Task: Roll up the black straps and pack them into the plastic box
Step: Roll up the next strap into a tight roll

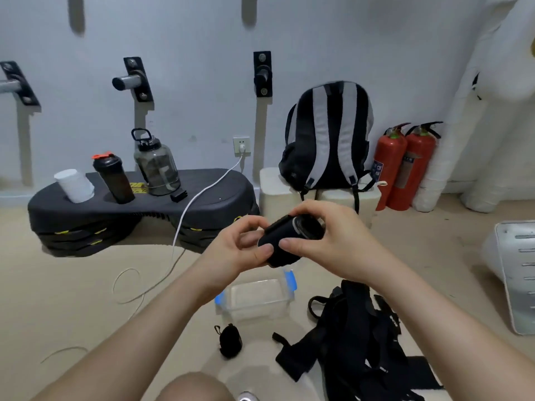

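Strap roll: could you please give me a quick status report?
Gripping the roll with left hand and right hand, above the box. Box open, looks empty. Loose straps piled right of it; nothing blocking.

Even, soft indoor light with faint shadows under the wall pegs; edges bend outward, and the whole picture is slightly blurred.

Pale grey wall with black metal brackets, white socket, beige floor, black step platform, backpack on white blocks, two red fire extinguishers.
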`<state>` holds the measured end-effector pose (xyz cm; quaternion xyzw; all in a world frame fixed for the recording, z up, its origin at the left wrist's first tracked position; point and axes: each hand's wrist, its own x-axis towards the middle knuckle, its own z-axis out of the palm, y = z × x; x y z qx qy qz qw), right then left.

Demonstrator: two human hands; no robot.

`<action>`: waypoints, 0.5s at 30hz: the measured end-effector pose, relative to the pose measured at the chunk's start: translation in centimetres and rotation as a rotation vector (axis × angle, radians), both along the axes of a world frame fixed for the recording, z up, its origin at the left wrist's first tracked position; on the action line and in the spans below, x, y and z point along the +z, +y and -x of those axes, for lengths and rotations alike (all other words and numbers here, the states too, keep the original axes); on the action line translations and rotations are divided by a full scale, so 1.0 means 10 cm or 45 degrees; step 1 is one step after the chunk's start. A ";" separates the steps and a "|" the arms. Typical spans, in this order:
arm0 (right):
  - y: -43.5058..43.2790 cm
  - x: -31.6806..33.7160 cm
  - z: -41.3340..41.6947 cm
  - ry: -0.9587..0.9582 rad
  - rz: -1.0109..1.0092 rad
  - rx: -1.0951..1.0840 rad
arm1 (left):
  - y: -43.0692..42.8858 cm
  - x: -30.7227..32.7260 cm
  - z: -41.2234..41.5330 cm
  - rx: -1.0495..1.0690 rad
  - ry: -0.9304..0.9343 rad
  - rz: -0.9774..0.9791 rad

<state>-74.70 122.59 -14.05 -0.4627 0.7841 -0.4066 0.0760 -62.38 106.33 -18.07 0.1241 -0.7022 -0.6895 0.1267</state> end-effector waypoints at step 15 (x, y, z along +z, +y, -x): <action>-1.13 -2.65 0.00 -0.205 -0.693 -0.103 | -0.88 -2.79 -0.46 0.394 -0.977 0.664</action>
